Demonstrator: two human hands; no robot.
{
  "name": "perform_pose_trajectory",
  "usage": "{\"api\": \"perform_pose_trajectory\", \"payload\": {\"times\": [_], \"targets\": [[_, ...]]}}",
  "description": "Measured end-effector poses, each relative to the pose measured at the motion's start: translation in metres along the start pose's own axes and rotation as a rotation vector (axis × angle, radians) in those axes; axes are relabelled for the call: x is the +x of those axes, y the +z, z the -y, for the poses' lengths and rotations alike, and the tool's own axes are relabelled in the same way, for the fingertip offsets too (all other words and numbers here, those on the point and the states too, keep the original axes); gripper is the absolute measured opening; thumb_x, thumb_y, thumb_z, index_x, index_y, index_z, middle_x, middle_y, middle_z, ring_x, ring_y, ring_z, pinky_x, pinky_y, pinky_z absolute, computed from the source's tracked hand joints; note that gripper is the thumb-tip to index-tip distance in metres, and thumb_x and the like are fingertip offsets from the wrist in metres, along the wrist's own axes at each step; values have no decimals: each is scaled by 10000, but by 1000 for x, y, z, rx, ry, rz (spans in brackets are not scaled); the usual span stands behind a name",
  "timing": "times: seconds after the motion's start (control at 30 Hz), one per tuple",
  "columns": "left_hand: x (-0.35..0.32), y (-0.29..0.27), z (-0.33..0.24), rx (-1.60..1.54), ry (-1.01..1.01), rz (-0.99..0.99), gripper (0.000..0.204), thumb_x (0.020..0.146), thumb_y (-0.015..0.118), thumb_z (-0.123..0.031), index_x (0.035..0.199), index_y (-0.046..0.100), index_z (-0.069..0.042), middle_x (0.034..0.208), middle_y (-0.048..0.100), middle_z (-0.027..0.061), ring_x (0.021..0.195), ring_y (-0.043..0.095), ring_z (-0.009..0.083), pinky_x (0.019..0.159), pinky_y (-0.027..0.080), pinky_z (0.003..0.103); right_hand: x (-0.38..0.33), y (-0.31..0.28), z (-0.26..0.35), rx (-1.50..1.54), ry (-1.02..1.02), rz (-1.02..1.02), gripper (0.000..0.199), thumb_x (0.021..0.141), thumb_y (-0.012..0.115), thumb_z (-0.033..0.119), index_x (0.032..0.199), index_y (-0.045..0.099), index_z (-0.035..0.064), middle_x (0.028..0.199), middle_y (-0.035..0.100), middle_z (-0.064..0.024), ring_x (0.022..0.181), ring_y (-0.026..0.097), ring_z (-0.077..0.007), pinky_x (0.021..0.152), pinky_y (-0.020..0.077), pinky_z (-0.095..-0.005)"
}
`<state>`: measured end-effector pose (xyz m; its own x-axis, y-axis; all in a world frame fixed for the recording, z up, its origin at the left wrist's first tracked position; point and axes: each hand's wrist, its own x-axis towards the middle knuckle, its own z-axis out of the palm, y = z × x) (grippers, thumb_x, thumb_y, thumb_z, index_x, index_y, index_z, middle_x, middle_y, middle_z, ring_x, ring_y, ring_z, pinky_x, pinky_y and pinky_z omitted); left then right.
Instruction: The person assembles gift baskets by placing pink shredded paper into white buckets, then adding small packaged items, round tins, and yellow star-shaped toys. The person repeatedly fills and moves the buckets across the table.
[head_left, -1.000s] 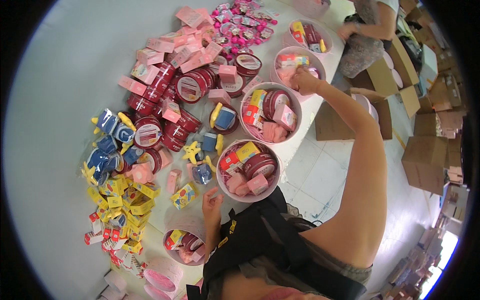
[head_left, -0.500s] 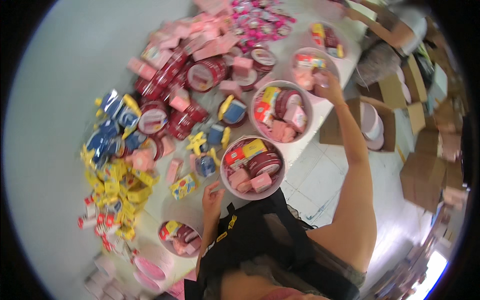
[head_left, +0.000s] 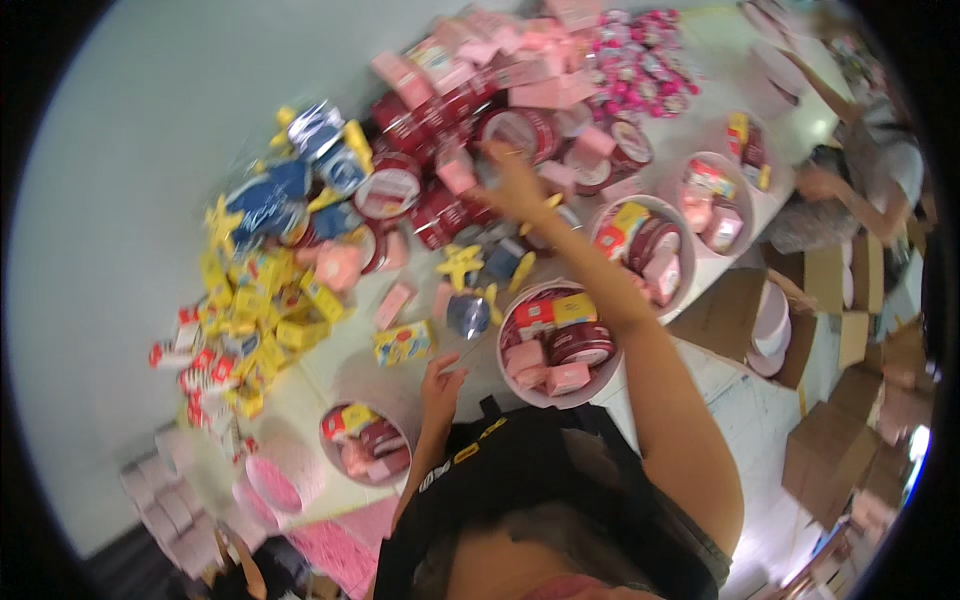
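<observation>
My right hand stretches over the heap of dark red round tubs and small pink boxes. Its fingers are apart, and I see nothing held in them. Low at the table's near side is my left hand, loosely open, beside a yellow patterned box. Between my arms stands a pale pink bucket filled with a red box, a yellow box, a dark red tub and pink pieces. Similarly filled buckets, a second bucket and a third bucket, stand farther right; my right forearm partly covers the second.
Blue packs with yellow stars, yellow packs and red-white packs lie piled left. Another filled bucket leans near an empty-looking one. Magenta packs lie far back. Cartons and a co-worker are at right.
My right hand has left the far-right bucket, where a pink box now lies, and moved left over the tubs. The left hand stays low by the table edge. The view has shifted.
</observation>
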<state>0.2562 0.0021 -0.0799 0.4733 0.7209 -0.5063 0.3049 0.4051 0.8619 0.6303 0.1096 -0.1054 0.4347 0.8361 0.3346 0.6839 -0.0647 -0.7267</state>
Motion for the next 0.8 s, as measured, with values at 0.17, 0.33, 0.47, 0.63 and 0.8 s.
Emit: {"api": "perform_pose_trajectory", "payload": {"times": [0.17, 0.33, 0.47, 0.63, 0.8], "targets": [[5, -9, 8, 5, -6, 16, 346, 930, 617, -118, 1255, 532, -34, 1243, 586, 96, 994, 642, 210, 844, 512, 323, 21, 57, 15, 57, 165, -149, 572, 730, 692, 141, 1254, 472, 76, 1058, 613, -218, 1027, 593, -411, 870, 494, -462], [8, -8, 12, 86, 6, 93, 329, 940, 598, -113, 1251, 531, -26, 1236, 585, 101, 995, 642, 212, 829, 521, 329, -36, -47, 26, 199, 126, -425, 587, 772, 783, 149, 1270, 494, 32, 1060, 641, -152, 976, 648, -243, 831, 508, -349], [11, -4, 10, 120, 25, 109, 324, 938, 598, -106, 1240, 542, -6, 1206, 601, 107, 964, 646, 202, 812, 517, 312, -110, -171, -13, 489, 335, -647, 612, 791, 729, 109, 1334, 466, 5, 1159, 611, -144, 1089, 587, -231, 902, 518, -412], [11, 1, 13, 151, -55, 93, 312, 934, 601, -105, 1222, 547, 3, 1196, 608, 114, 952, 649, 203, 802, 516, 312, -152, -334, -130, -36, 544, -910, 545, 850, 656, 140, 1360, 507, 17, 1186, 634, -172, 1065, 624, -270, 877, 515, -341], [21, 1, 8, 190, -144, 89, 312, 937, 579, -121, 1230, 528, -29, 1218, 594, 107, 971, 656, 234, 808, 530, 318, -131, -422, -188, -517, 337, -1021, 568, 858, 696, 196, 1377, 507, 63, 1087, 670, -225, 869, 692, -329, 764, 545, -386]]}}
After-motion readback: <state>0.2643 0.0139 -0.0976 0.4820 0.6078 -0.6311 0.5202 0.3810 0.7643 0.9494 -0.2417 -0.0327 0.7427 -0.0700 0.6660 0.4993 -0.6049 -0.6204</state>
